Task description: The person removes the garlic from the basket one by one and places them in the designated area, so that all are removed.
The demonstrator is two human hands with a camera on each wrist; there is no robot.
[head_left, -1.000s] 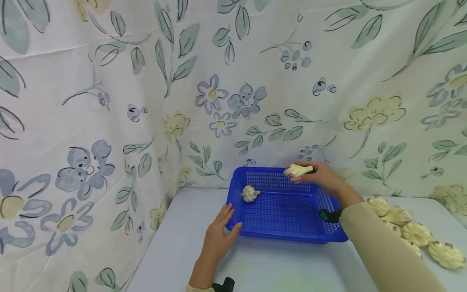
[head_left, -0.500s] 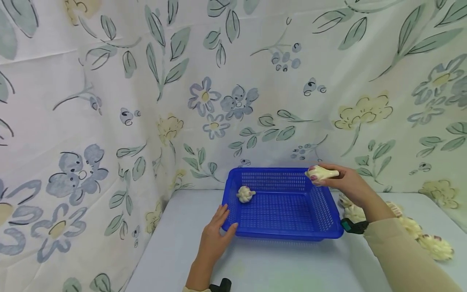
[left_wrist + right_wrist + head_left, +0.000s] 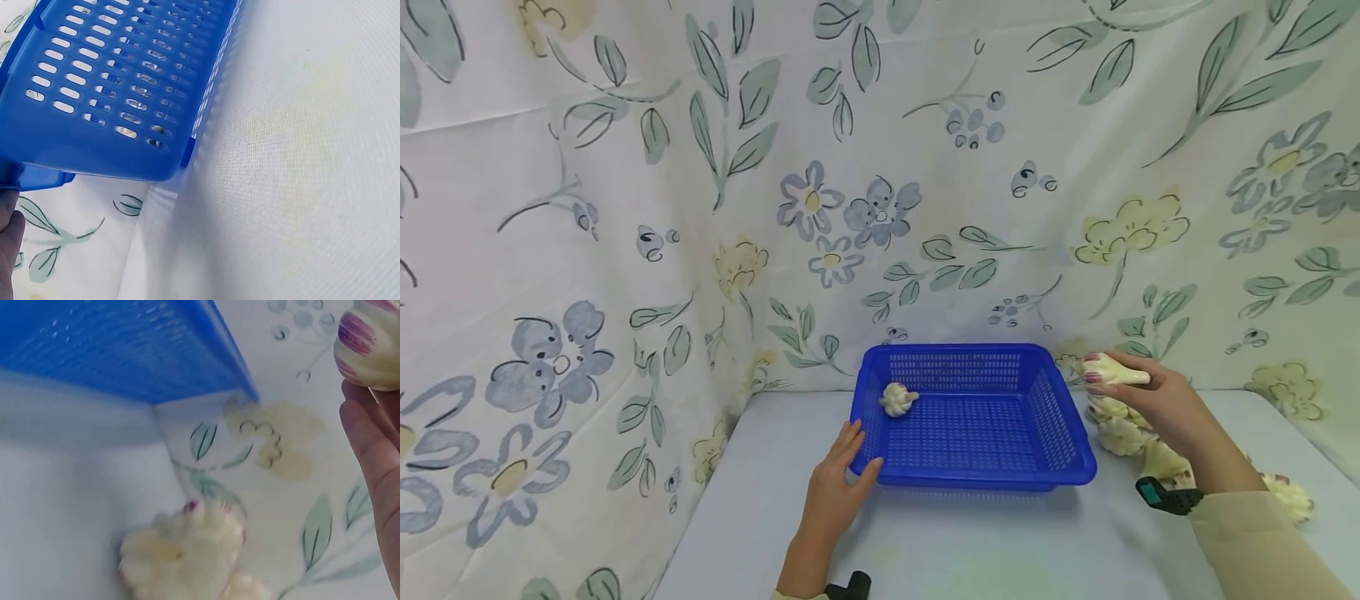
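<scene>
My right hand [image 3: 1172, 402] pinches a garlic bulb [image 3: 1109, 371] by its stem, above and to the right of the basket. In the right wrist view, that garlic's purple-streaked bulb shows at the upper right beside my fingers [image 3: 362, 434]. A blue plastic basket [image 3: 970, 478] stands on the white table, with one garlic bulb [image 3: 897, 400] inside at its left end. My left hand [image 3: 838, 483] rests at the basket's near left corner, fingers extended along the rim and thumb spread. In the left wrist view, its fingertips [image 3: 9, 225] meet the basket's rim.
Several more garlic bulbs [image 3: 1122, 435] lie on the table right of the basket, partly hidden behind my right hand and forearm. One bulb [image 3: 1288, 497] lies farther right, by the sleeve. A floral cloth [image 3: 940, 167] hangs behind and to the left of the table [image 3: 760, 467].
My right hand has carried the garlic bulb rightward, from over the basket to above the other bulbs. The left hand stays at the basket's corner. The view has shifted slightly right.
</scene>
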